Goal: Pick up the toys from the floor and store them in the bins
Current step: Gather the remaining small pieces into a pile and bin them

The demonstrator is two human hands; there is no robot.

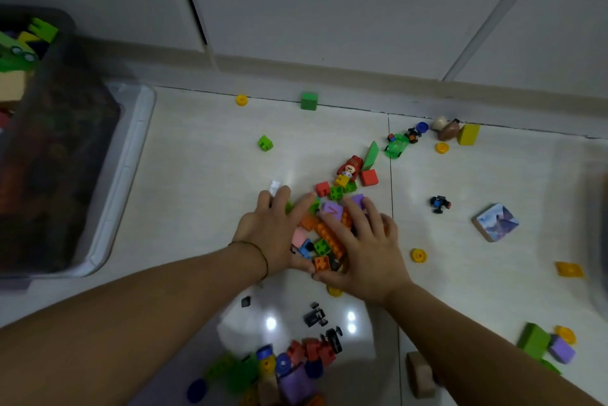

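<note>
A heap of small building bricks (325, 239), orange, green, purple, pink and blue, lies on the pale tiled floor. My left hand (271, 231) presses against the heap's left side with fingers stretched forward. My right hand (367, 249) lies over its right side, fingers spread across the bricks; both thumbs meet at the near edge by an orange brick. A clear plastic bin (131, 159) stands at the left, its contents dark and blurred. Behind it, green and yellow toys (23, 44) fill a second container.
Loose toys lie all around: a green cube (308, 100) and yellow ring (241, 99) by the wall, a red figure (349, 169), a green car (396, 144), a picture block (496, 221). Another pile (289, 366) sits near me.
</note>
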